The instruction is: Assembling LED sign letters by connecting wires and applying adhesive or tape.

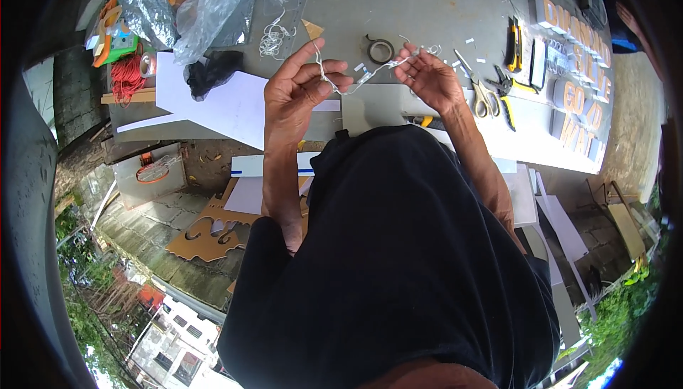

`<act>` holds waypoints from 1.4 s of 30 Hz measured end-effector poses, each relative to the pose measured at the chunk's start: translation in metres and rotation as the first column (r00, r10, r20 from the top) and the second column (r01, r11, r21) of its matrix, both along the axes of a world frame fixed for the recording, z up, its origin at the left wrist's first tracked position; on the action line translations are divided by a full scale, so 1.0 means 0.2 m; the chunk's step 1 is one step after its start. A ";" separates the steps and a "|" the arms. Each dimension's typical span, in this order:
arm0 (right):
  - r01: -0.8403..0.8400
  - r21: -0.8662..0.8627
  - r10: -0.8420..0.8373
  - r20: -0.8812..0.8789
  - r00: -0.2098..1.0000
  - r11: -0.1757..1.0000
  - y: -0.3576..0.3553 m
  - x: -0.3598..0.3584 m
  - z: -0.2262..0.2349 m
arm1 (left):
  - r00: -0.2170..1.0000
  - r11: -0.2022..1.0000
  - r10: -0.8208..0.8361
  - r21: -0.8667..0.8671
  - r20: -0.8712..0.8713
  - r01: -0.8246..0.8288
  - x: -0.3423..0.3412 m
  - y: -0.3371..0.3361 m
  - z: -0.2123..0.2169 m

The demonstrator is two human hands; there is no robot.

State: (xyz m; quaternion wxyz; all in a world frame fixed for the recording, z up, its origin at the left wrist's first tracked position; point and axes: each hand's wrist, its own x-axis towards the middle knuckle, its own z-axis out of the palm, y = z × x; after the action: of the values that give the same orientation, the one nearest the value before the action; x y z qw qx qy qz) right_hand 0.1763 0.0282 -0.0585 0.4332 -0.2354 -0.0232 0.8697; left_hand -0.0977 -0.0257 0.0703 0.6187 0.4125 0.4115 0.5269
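White wire point(370, 74) pinched taut between left hand point(299, 90) and right hand point(430, 79); overpulling could, apparently, snap its small modules loose.

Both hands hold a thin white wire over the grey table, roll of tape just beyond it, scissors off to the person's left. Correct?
Not quite: the scissors lie to the person's right, past the right hand, as the head view shows. The rest stands: left hand and right hand hold the thin white wire over the grey table, roll of tape just beyond.
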 end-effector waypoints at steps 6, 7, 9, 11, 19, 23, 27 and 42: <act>0.098 0.219 -0.122 0.098 0.988 0.971 0.10 0.16 0.21 | 1.000 1.000 -0.026 -0.006 -0.008 0.026 0.00 -0.01 0.07; 0.106 0.257 -0.131 0.084 0.988 0.961 0.12 0.18 0.23 | 0.999 0.999 -0.046 -0.013 -0.005 0.046 0.00 -0.01 0.07; 0.102 0.307 -0.137 0.094 0.986 0.946 0.14 0.21 0.28 | 0.999 0.999 -0.039 0.020 0.024 0.039 0.00 0.00 0.06; 0.101 0.354 -0.146 0.103 0.984 0.930 0.15 0.24 0.33 | 0.998 0.998 -0.036 0.050 0.052 0.034 0.01 0.00 0.06; 0.041 0.587 -0.343 0.413 0.843 0.808 0.13 0.28 0.53 | 0.996 0.999 -0.034 0.031 0.080 0.032 0.00 0.01 0.05; 0.030 0.639 -0.404 0.449 0.797 0.769 0.13 0.34 0.51 | 1.000 0.998 -0.026 0.053 0.005 0.026 0.02 0.00 0.05; 0.233 0.495 -0.418 0.305 0.855 0.837 0.11 0.41 0.46 | 0.998 0.998 -0.055 0.018 0.022 0.055 0.04 0.00 0.09; -0.642 0.250 -0.024 0.940 0.339 0.725 -0.18 0.04 0.36 | 0.132 0.898 0.437 0.424 -0.890 -0.119 -0.08 0.04 -0.43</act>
State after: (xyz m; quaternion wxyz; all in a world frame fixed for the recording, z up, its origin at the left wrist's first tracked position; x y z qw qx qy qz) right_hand 0.1837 -0.0085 0.0129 0.2112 -0.5067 -0.5679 0.6133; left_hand -0.1128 -0.0177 -0.0166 0.0480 0.6396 0.7069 0.2981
